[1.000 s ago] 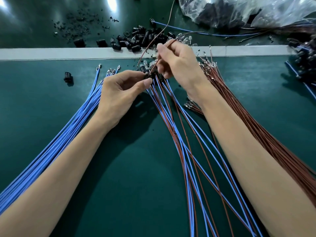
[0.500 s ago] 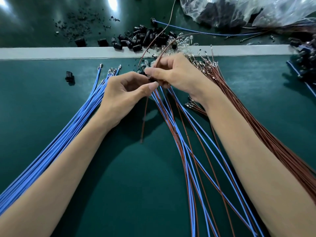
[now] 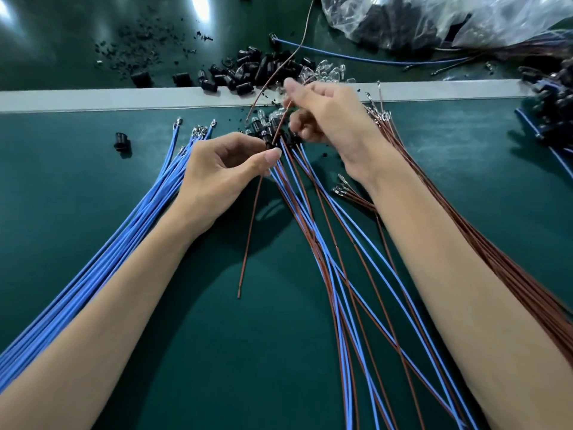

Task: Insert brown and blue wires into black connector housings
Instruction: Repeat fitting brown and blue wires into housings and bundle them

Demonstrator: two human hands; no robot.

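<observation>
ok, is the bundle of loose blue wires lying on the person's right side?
No, the blue wire bundle lies left of the left hand; the brown wire bundle lies on the right.

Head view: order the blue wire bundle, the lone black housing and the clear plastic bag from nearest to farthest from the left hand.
1. Blue wire bundle, directly beside the left hand, on its left.
2. Lone black housing, farther out to the left.
3. Clear plastic bag, far upper right.

Crumpled clear plastic bag [image 3: 434,20] at the far right; grey strip [image 3: 93,99] crossing the green mat [image 3: 217,352].
</observation>
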